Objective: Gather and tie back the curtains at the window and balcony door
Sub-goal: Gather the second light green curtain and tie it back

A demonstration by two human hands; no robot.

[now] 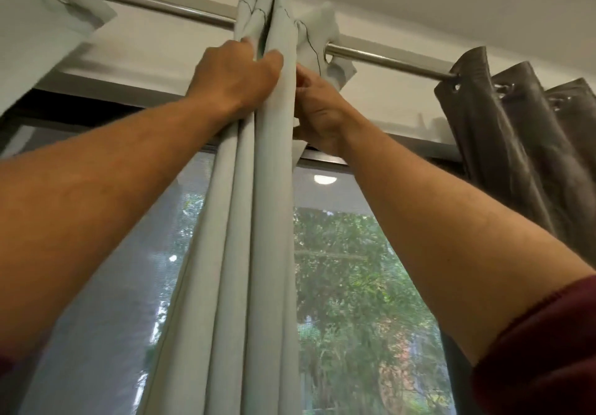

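Both forearms reach toward twelve o'clock; left hand (237, 74) grips the pale curtain (258, 221), right hand (317, 114) pinches its edge. Hard tugging could strain the rod (387, 58).

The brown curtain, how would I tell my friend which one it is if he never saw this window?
Follow the shiny metal rod across the top of the window toward its right end. The brown curtain hangs there in dark folds from metal rings, and no hands touch it. The pale green curtain in the middle is light-coloured and held by both hands; the brown one is the only dark one.
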